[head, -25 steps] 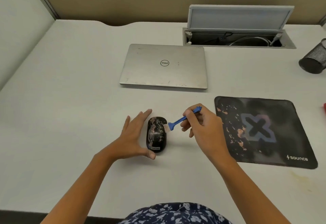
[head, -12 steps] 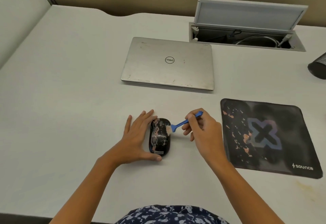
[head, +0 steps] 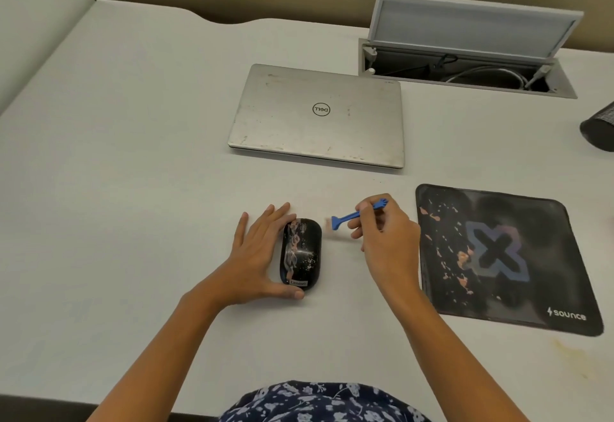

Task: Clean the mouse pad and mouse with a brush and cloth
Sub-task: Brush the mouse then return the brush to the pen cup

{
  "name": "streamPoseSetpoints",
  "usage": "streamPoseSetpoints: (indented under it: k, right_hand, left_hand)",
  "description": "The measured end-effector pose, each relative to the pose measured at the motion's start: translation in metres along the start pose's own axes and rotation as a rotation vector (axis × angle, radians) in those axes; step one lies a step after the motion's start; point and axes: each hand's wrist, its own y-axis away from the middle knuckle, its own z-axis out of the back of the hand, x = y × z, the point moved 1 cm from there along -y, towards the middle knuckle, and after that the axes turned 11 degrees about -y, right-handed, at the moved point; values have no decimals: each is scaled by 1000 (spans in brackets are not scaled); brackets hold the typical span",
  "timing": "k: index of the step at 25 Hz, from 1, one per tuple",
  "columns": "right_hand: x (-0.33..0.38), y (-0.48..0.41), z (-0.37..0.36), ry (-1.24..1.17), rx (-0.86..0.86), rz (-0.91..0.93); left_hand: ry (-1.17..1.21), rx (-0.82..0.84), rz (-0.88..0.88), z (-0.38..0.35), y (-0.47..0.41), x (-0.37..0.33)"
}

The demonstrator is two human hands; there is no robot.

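- Left hand (head: 255, 255), fingers straight, is bracing the mouse (head: 301, 252) on the desk (head: 133, 189).
- Right hand (head: 388, 242) is pinching the brush (head: 349, 216), bristles hovering just beside the mouse.
- Mouse pad (head: 498, 255) is lying further right, speckled, seemingly awaiting cleaning; no cloth showing.

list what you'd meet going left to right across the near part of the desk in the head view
left hand → mouse → brush → right hand → mouse pad

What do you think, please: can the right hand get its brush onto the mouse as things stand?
Probably yes: right hand holds the brush beside the mouse, nothing between; left hand touches only its other side.
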Motion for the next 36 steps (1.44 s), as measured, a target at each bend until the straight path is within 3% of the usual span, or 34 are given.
streamPoseSetpoints:
  k: [6, 10, 13, 16, 18, 20, 22, 26, 30, 34, 36]
  right_hand:
    - [2, -6, -10, -49, 154, -27]
    - [0, -20, -1, 39, 57, 31]
    - [3, -18, -7, -50, 190, -13]
    - [2, -19, -10, 127, 123, 59]
    - [5, -22, -7, 31, 110, 36]
    - [8, -20, -6, -177, 245, -101]
    - [8, -14, -4, -128, 308, -106]
    - [9, -7, 3, 31, 109, 98]
    - [14, 2, -5, -3, 244, 71]
    - [14, -1, 0, 111, 112, 139]
    - [15, 1, 1, -10, 200, 84]
  left_hand:
    - [-19, -15, 6, -1, 0, 0]
    - [-16, -21, 5, -1, 1, -1]
    - [-20, -16, 5, 0, 0, -1]
    - [-11, -19, 5, 0, 0, -2]
    - [-17, -25, 8, 0, 0, -2]
    - [-32, -23, 8, 0, 0, -2]
    - [-27, -25, 8, -1, 0, -1]
    - [-13, -42, 11, -2, 0, -1]
    - [-20, -38, 4, -3, 0, 0]
    - [-9, -45, 12, -3, 0, -1]
    - [-20, -46, 11, -3, 1, -1]
